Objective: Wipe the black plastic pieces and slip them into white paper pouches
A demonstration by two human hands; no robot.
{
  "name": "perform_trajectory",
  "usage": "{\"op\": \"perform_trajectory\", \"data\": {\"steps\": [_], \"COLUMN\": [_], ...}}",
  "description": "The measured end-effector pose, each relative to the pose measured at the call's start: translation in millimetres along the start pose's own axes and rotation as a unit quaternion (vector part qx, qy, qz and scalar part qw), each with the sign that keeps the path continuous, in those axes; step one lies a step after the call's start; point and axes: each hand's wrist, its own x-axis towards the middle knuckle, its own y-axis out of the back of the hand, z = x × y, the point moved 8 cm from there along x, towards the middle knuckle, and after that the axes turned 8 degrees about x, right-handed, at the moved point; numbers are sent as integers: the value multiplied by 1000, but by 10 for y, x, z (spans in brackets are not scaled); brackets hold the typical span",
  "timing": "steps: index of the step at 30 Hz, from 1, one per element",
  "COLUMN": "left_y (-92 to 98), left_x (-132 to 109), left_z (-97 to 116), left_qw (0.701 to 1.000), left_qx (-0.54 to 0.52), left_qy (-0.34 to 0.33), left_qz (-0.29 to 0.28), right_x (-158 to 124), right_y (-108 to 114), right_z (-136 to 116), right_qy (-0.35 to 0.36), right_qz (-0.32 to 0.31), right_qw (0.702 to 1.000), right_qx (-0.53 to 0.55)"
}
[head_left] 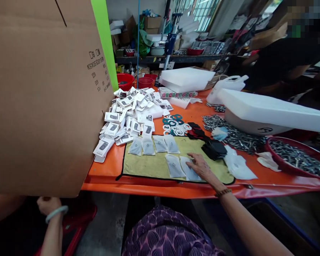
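Observation:
My right hand (200, 165) lies on the yellow mat (154, 165), fingers spread flat over a small translucent pouch (189, 170). Several more pouches (160, 144) lie in a row on the mat. My left hand (46, 204), with a pale bangle at the wrist, is closed on the bottom edge of a large cardboard box (42, 96) that stands upright at the left and hides the left end of the table. A stack of black pads (214, 148) sits just beyond my right hand.
A heap of small white packets (130, 115) lies on the orange table (160, 186). White foam trays (272, 112) and loose metal parts (234, 137) fill the right, with a red bowl of parts (296, 158). Another person sits at far right.

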Motion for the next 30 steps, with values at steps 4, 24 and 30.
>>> {"op": "perform_trajectory", "data": {"steps": [4, 24, 30], "left_y": [-330, -2204, -2181], "left_x": [-697, -4309, -4215], "left_z": [-566, 1282, 1251], "left_qw": [982, 771, 785], "left_qx": [-78, 41, -5], "left_qy": [88, -301, -236], "left_qz": [-148, -560, -572], "right_x": [47, 150, 34], "right_y": [-95, -340, -284], "right_z": [45, -268, -332], "right_qy": [30, 66, 12], "right_qz": [-29, -70, -108], "right_qw": [999, 980, 958], "right_qx": [-19, 176, 266]}}
